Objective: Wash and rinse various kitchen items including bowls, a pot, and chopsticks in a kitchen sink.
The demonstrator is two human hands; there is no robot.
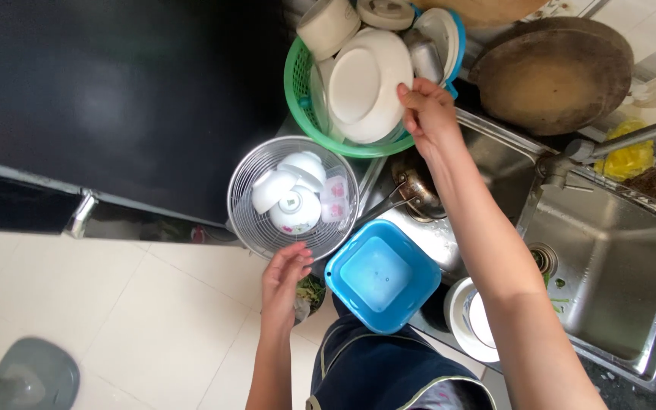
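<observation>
White plate (366,83) gripped; wire basket (256,220) holds three cups.

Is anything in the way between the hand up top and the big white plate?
No. The right hand already has its fingertips on the rim of the white plate, which leans in the green basket. Nothing sits between them. The left hand is far off, touching the edge of the round wire basket of cups.
</observation>
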